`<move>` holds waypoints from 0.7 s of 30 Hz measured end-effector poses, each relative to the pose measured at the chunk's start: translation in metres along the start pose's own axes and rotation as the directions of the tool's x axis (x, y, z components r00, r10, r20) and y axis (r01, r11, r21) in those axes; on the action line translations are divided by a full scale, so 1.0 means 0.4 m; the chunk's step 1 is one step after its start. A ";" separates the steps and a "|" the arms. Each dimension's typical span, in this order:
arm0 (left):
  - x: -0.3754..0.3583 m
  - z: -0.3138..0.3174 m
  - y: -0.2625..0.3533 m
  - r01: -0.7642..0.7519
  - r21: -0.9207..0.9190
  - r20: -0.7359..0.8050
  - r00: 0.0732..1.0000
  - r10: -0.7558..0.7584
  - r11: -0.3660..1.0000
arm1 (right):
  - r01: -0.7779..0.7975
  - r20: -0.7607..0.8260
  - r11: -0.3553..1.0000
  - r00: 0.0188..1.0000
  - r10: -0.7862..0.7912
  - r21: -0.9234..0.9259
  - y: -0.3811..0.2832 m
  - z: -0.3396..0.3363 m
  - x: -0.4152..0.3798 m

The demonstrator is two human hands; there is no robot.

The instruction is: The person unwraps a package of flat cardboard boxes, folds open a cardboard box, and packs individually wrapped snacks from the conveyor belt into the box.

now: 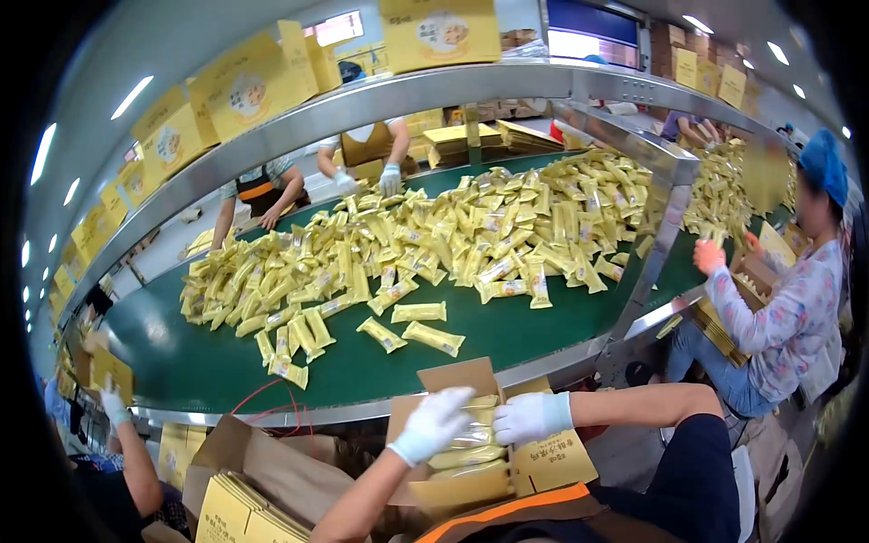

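Brown carton: gapes at the person's left, with folded boxes upright in it or just before it (I cannot tell which), probably to be within easy reach.
Left hand: in a white glove, reaches over the open box from its left side, fingers close together above the yellow packets inside; whether they pinch one, I cannot tell.
Open box: sits right in front of the person's body, flaps turned out, likely to leave the mouth clear; its packets lie crosswise, side by side, which seems to save room.
Right hand: also gloved, is at the box's right edge with its fingers bent inward, perhaps to steady that wall; the fingertips are hidden, so I cannot tell what they grip.
Green belt: smooth and flat, just beyond the box, bearing a loose pile of matching packets, a few strays on the near side.
Metal shelf: spans above the belt, carrying printed yellow boxes.
Room: lamps glow at left, co-workers' gloved hands are across the belt, and a seated co-worker in a blue cap is at right.
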State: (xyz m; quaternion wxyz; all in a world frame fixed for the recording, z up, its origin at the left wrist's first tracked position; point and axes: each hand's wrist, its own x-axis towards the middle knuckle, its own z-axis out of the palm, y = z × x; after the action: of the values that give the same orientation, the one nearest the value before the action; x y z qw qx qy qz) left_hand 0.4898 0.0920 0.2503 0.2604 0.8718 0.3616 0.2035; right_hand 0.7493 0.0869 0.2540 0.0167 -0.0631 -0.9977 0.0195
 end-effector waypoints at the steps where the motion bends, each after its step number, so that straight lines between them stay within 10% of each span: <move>1: -0.012 -0.031 -0.011 0.071 -0.275 -0.201 0.971 -0.130 0.959 | -0.024 0.014 1.000 1.000 0.024 -0.008 -0.039 -0.089 0.021; 5: 0.029 -0.183 -0.145 -0.012 -0.599 -0.495 0.791 -0.359 0.800 | -0.087 -0.047 0.984 0.996 0.081 -0.156 -0.093 -0.344 0.006; 6: 0.035 -0.226 -0.147 -0.006 -0.784 -0.373 0.804 -0.463 0.621 | -0.111 -0.097 0.974 0.991 0.093 -0.199 -0.099 -0.401 -0.010; 11: 0.093 -0.061 -0.284 -0.115 0.076 -0.001 0.993 0.116 0.990 | -0.366 -0.303 0.798 0.922 0.242 -0.479 -0.100 -0.739 -0.114; 14: 0.191 -0.113 -0.052 -0.080 0.164 0.215 0.976 0.043 0.983 | -0.564 -0.503 0.550 0.819 0.276 -0.616 -0.004 -0.922 -0.200; 16: 0.263 -0.105 -0.037 -0.044 0.161 0.168 0.986 0.016 0.986 | -0.596 -0.568 0.467 0.794 0.218 -0.653 0.069 -1.052 -0.257; 19: 0.332 -0.015 -0.133 0.000 -0.042 0.151 0.989 0.007 0.999 | -0.787 -0.632 0.115 0.565 0.531 -0.606 0.159 -1.206 -0.262; 21: 0.341 0.036 -0.158 -0.029 0.083 0.233 0.972 0.009 0.996 | -0.804 -0.685 0.145 0.573 0.451 -0.577 0.258 -1.248 -0.274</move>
State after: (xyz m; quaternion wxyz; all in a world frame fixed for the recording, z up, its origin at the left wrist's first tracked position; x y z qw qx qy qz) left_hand 0.5539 0.2260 0.2236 0.2610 0.9035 0.3288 0.0867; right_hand 0.8889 0.1936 0.7450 0.1502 -0.4838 -0.7135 -0.4841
